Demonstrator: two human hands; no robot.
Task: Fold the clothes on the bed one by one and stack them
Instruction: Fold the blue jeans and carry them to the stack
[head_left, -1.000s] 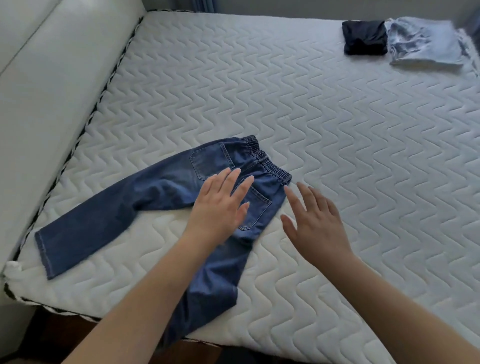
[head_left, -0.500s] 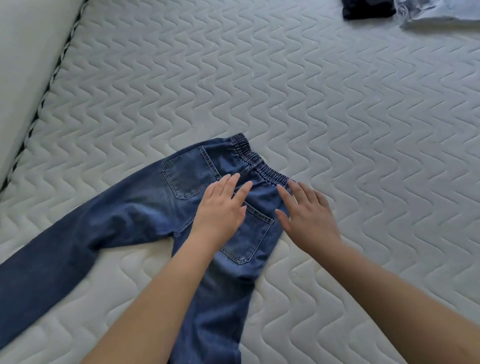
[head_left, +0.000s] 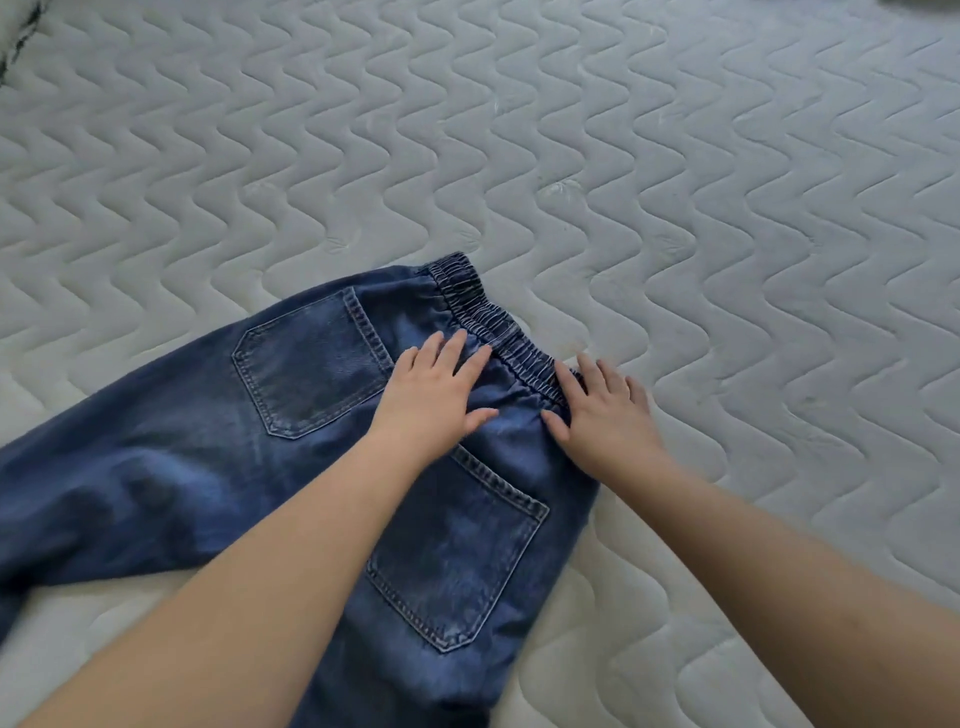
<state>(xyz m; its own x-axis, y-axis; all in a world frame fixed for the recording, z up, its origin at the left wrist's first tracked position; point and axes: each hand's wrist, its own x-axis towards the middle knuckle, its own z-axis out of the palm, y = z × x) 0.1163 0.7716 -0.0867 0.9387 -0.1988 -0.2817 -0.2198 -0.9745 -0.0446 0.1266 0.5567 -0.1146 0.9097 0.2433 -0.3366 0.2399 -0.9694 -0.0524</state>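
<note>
item: blue denim jeans (head_left: 218, 467), elastic waistband (head_left: 493, 327), two back pockets facing up. location: lower left and centre of the frame, lying flat on the bed's quilted white mattress (head_left: 675, 182). waistband points toward the upper right; one leg runs off to the left edge, the other down toward the bottom edge, so the legs lie splayed, not yet brought together.

left hand (head_left: 436, 400): grip spread, fingers straight, palm down on the seat just below the waistband, between the two pockets. judged purpose: pinning and smoothing the cloth before a fold.

right hand (head_left: 602, 415): grip spread, fingers straight, laid on the waistband's near end at the jeans' right edge, fingertips partly on the mattress. judged purpose: holding the edge flat, perhaps ready to take it up.

hidden or unclear: both leg hems cut off by the frame; part of the lower pocket and seat covered by the left forearm; front of the jeans unseen; a dark scrap at the upper right corner and a dark mark at the upper left, neither identifiable; no stack in view.
</note>
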